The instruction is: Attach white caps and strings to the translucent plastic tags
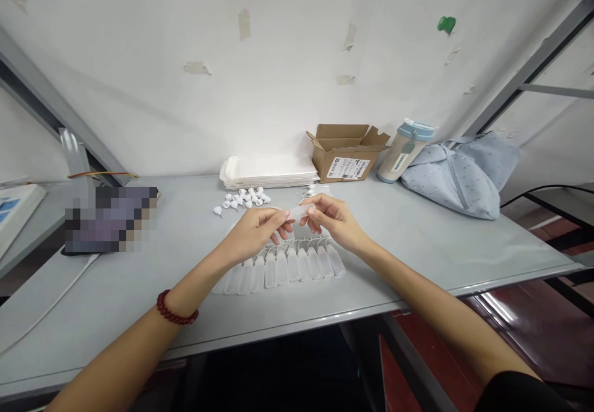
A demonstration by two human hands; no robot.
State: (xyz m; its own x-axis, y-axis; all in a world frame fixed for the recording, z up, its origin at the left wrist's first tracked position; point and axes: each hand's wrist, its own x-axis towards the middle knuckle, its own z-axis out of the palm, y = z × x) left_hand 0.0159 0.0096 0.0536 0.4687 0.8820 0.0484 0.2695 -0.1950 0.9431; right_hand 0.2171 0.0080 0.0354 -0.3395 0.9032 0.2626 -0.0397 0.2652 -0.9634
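Observation:
Between my two hands, above the grey table, is a small translucent plastic bottle (299, 212), lying sideways. My left hand (260, 229) pinches one end of it between thumb and fingers. On the other end my right hand (334, 220) is closed, thumb on top. Just below them a row of similar bottles (292, 265) lies on the table, with thin white tubes at their necks. Behind my left hand is a loose heap of small white nozzle caps (248, 198). My fingers cover part of the held bottle.
Flat white packages (269, 171) are stacked against the wall. An open cardboard box (348, 153), a cream and blue tumbler (404, 151) and a light blue cloth bag (457, 177) stand to the right. A blurred-out object (111, 220) with a white cable (55, 307) lies at left.

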